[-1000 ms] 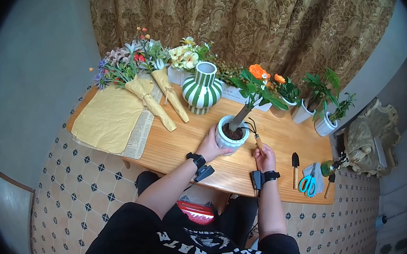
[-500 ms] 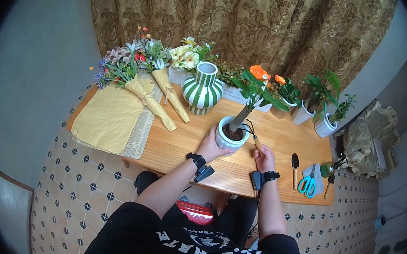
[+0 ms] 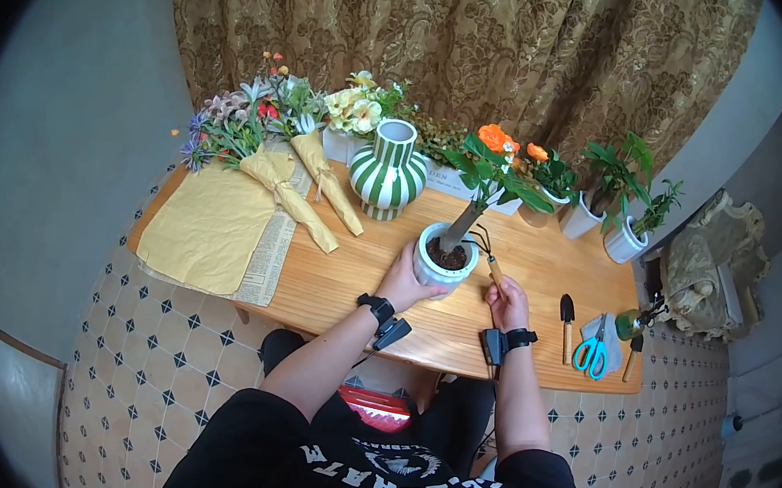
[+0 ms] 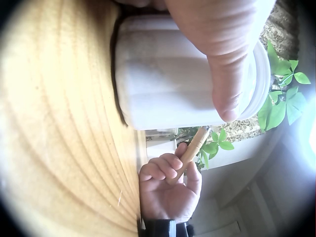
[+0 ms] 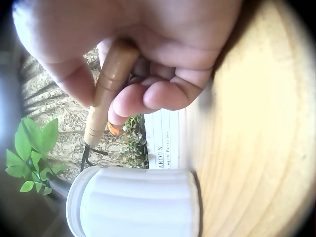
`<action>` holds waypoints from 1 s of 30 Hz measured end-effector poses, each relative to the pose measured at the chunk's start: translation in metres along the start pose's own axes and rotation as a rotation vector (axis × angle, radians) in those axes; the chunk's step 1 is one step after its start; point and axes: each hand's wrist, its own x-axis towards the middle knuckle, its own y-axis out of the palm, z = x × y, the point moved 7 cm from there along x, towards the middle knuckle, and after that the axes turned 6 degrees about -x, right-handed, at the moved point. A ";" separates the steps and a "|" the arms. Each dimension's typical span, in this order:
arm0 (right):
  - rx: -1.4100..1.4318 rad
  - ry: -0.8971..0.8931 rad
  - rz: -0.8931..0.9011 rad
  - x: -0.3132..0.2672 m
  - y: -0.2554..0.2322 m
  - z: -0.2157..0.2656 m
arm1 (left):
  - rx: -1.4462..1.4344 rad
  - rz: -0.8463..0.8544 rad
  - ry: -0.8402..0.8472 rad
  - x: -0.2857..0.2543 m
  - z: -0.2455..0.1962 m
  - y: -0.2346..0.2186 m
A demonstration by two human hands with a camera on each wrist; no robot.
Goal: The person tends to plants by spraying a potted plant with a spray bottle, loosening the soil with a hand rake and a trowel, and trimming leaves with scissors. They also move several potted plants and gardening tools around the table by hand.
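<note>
A white ribbed pot (image 3: 444, 267) (image 4: 173, 84) (image 5: 143, 202) holding soil and a small tree with green leaves stands on the wooden table (image 3: 349, 278). My left hand (image 3: 403, 282) (image 4: 217, 44) grips the pot's near left side, thumb over the wall. My right hand (image 3: 509, 304) (image 4: 168, 185) (image 5: 143, 59) grips the wooden handle of a small hand rake (image 3: 488, 254) (image 5: 106, 94) (image 4: 193, 146). Its dark prongs reach over the pot's right rim beside the trunk.
A green-striped vase (image 3: 389, 170), wrapped flower bouquets (image 3: 272, 151) and yellow paper (image 3: 212, 225) lie at the left. More potted plants (image 3: 606, 195) stand at the back right. A trowel (image 3: 568, 322), blue scissors (image 3: 594, 351) and another tool lie at the right.
The rake's prongs shifted slightly over the pot's rim; my right hand barely moved. My left hand stayed on the pot.
</note>
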 end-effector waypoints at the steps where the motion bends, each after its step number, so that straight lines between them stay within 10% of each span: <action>1: -0.009 0.005 -0.002 0.000 0.001 0.000 | 0.003 0.000 -0.002 0.000 0.000 0.000; 30: 0.026 -0.013 -0.035 -0.001 -0.004 -0.001 | -0.030 0.004 0.043 0.001 -0.001 0.000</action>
